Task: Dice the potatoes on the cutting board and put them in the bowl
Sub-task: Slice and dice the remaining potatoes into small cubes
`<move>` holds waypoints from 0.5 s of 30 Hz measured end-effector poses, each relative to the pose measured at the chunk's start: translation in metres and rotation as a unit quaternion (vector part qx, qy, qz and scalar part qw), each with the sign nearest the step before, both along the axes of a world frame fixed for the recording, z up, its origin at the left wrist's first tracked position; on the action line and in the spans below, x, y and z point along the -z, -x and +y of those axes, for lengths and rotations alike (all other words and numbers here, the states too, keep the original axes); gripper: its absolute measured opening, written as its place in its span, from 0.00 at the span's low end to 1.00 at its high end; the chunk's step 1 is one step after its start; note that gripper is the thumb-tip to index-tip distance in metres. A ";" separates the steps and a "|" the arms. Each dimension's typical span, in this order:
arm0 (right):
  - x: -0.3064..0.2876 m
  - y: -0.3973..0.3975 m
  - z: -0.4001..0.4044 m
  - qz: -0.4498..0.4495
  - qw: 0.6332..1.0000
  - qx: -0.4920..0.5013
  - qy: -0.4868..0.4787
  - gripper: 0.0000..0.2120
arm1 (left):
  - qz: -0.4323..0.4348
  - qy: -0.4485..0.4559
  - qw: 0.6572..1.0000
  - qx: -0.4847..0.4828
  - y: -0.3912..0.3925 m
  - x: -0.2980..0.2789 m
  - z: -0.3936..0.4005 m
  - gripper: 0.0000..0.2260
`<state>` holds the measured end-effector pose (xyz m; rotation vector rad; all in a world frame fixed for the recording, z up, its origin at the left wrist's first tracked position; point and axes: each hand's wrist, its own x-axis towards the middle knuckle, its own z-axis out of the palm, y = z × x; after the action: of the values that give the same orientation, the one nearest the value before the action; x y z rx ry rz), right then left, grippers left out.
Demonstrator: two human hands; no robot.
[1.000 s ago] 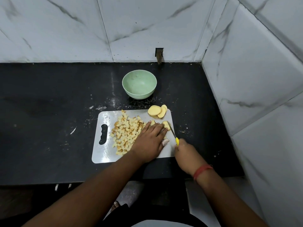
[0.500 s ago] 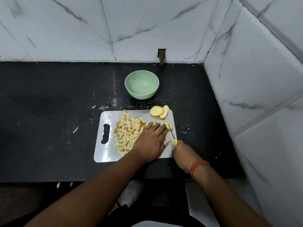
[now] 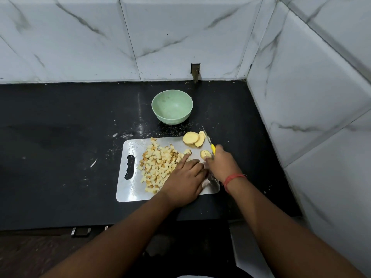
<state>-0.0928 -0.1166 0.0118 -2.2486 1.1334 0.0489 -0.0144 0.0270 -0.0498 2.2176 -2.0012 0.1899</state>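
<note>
Dicing mostly done, bowl (image 3: 172, 106) unfilled
Cubes (image 3: 158, 167) heaped on board (image 3: 130, 189); slices (image 3: 194, 139) wait at 1 o'clock. Right hand (image 3: 222, 165) grips knife (image 3: 208, 142), left hand (image 3: 185, 182) lies flat

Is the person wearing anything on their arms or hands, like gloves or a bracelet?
No gloves and no sleeves: both forearms are bare as far as the picture shows. The left hand wears nothing. The right hand has a thin red-orange thread band tied around its wrist. No rings or watch can be seen.
</note>
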 end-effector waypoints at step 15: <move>0.010 -0.003 -0.025 -0.009 0.986 -0.163 0.011 0.10 | 0.044 -0.024 0.995 -0.083 -0.014 0.001 0.003 0.30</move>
<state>-0.0901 -0.1417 0.0018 -2.4283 0.7494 0.1494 -0.0006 0.0298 -0.0509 2.3791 -1.7951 0.0609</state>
